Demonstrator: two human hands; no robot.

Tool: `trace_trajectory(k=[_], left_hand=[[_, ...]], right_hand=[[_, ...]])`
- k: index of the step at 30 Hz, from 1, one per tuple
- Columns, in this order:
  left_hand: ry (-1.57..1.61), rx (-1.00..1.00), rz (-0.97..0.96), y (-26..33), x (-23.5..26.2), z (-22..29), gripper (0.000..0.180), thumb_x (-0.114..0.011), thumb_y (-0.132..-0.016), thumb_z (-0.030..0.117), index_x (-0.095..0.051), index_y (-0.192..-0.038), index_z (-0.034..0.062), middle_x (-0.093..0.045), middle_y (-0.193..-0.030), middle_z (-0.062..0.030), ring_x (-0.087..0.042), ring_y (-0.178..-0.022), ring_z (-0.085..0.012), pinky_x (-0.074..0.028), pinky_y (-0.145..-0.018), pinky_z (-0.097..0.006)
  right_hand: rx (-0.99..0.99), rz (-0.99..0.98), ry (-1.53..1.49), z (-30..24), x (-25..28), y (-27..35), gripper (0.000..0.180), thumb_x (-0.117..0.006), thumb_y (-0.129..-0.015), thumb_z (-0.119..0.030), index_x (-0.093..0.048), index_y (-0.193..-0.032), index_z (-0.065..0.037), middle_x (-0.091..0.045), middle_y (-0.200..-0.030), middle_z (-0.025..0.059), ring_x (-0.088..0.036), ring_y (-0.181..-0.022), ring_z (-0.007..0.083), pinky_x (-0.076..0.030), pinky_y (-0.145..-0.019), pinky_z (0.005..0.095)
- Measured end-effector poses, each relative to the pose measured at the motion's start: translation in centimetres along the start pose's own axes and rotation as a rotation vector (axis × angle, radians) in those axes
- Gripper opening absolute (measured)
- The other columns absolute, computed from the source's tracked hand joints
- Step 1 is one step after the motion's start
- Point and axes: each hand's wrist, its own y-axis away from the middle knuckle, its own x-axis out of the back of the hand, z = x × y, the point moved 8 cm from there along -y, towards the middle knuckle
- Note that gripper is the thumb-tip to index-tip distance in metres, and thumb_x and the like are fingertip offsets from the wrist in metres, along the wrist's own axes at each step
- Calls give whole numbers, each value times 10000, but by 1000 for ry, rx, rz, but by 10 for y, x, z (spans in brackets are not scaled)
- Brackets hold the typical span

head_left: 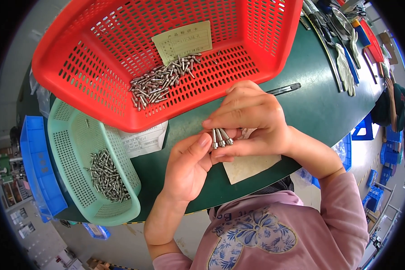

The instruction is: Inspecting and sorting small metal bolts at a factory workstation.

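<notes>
Three slim metal pins (219,138) with thicker heads show side by side between my hands, heads toward me. My right hand (256,119) is closed on them, with its thumb below and curled fingers above. From the left, my left hand (184,164) closes in on the same pins, its thumb upright beside them and its fingertips partly hidden. Beyond my hands, a tilted red perforated basket (114,114) holds a pile of similar metal pins (159,81). On the left stands a pale green basket (72,173) with another heap of small metal parts (107,175).
A yellow card (184,40) leans inside the red basket. Printed paper (146,140) and a beige sheet (247,168) lie on the green table (310,112). A black pen-like tool (284,89), gloves (344,69) and hand tools are to the right. Left is a blue bin (38,164).
</notes>
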Motion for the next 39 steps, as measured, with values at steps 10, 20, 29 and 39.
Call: trace_trajectory(k=[10, 20, 29, 39], left_hand=[[-67, -22, 58, 3, 0, 3, 348, -397, -969, 181, -553, -1087, -107, -585, -1114, -158, -582, -995, -201, -477, -854, -322], [-1633, -1217, 278, 41, -48, 59, 290, -718, -660, 13, -693, -931, 114, -515, -1071, -105, -554, -966, -254, -497, -771, -325], [-1756, -1202, 95, 41, -57, 54, 260, -763, -655, 125, -729, -911, 151, -510, -1086, -104, -543, -974, -278, -490, -795, -354], [-1696, -1247, 127, 39, -56, 55, 317, -743, -596, 118, -736, -912, 152, -599, -1028, -54, -576, -894, -225, -497, -729, -300]], right_hand=[[13, -45, 7, -3, 0, -1, 386, -833, -614, -261, -708, -915, -54, -675, -793, 23, -570, -693, 158, -416, -681, 306], [58, -54, -76, -9, -2, -2, 399, -828, -625, -274, -704, -927, -45, -684, -837, 45, -596, -736, 184, -416, -711, 325], [-71, -102, -343, -4, -17, 4, 349, -826, -603, -218, -713, -895, -62, -688, -821, 42, -607, -721, 188, -432, -716, 310], [-84, -116, -336, -2, -18, 4, 384, -833, -583, -218, -713, -914, -65, -687, -823, 51, -619, -727, 190, -442, -728, 308]])
